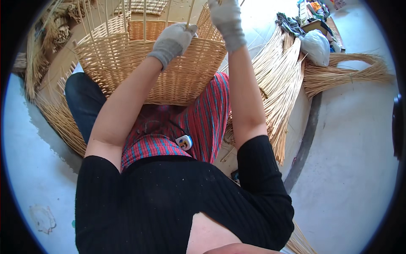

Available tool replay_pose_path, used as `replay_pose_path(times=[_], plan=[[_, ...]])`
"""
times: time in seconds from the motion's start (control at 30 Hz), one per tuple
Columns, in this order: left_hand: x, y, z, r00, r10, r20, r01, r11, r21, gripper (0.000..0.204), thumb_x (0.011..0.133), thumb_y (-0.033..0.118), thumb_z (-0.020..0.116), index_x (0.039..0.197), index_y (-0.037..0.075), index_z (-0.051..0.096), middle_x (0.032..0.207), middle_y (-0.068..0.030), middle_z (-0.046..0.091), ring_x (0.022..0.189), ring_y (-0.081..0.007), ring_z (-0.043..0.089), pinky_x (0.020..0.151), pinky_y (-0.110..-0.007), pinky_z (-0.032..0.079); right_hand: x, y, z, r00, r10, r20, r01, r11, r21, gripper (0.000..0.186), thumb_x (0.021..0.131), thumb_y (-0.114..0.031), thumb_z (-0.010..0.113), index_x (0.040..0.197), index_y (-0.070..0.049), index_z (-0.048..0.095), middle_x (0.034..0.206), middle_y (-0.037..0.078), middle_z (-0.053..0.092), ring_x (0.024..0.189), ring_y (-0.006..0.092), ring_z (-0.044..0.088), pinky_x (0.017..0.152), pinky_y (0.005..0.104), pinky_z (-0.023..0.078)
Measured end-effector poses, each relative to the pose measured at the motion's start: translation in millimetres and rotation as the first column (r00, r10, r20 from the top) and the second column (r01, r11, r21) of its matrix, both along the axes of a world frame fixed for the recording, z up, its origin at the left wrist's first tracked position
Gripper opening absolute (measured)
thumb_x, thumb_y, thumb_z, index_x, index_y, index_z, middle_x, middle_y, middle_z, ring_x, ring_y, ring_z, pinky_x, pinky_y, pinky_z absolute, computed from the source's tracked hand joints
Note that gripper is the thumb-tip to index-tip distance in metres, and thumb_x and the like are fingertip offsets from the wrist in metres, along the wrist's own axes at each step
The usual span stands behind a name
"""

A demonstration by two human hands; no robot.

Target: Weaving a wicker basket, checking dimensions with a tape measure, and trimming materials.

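Both gloved hands (198, 29) raised, gripping stakes at wicker basket (169, 76) rim.

Both bare forearms stretched forward and up, left hand (174, 40) in a grey glove, fingers curled shut (knuckles uppermost), right hand (227, 19) gloved too, raised higher, fist closed

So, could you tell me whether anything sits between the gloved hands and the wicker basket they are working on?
Nothing visible does. The left hand rests right on the basket rim, gripping an upright cane. The right hand is at the far rim among the canes.
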State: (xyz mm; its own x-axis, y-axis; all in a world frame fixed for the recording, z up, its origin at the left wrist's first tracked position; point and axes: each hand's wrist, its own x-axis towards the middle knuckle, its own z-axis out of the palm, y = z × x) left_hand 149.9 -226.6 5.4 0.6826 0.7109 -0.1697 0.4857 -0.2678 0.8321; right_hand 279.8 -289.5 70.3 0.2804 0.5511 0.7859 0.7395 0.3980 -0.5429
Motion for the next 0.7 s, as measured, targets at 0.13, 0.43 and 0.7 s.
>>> replay_pose_path(times=[0.13,0.43,0.7], plan=[[3,4,-7,0.998,-0.048,0.036,0.048,0.999,0.011,0.044,0.095,0.047,0.059,0.107,0.006,0.071,0.092,-0.0174,0.072,0.089,-0.0305,0.070,0.081,-0.040,0.053,3,0,22,0.675,-0.044,-0.737,0.070,0.998,0.005,0.093,0.091,-0.013,0.067,0.160,-0.018,0.005,0.145,0.026,0.047,0.125,0.0309,0.055,0.090,0.0393,0.053],[-15,-38,0,0.937,0.059,0.344,-0.193,0.909,0.371,0.033,0.092,0.023,0.069,0.118,0.005,0.061,0.098,-0.0066,0.069,0.073,-0.0147,0.062,0.072,-0.032,0.051,14,-126,-98,0.400,0.268,-0.877,0.070,0.945,0.321,0.030,0.108,-0.022,0.041,0.129,-0.002,0.044,0.087,0.010,0.065,0.087,0.0266,0.069,0.086,0.0445,0.061],[42,-75,17,0.961,-0.202,0.188,0.156,0.960,0.233,0.016,0.098,0.015,0.062,0.112,0.009,0.060,0.102,-0.0140,0.070,0.070,-0.0205,0.069,0.059,-0.032,0.055,9,-146,-96,0.478,0.071,-0.875,-0.017,0.997,0.071,0.009,0.096,-0.009,0.067,0.102,-0.005,0.062,0.105,0.011,0.072,0.095,0.0182,0.069,0.081,0.0305,0.056]])
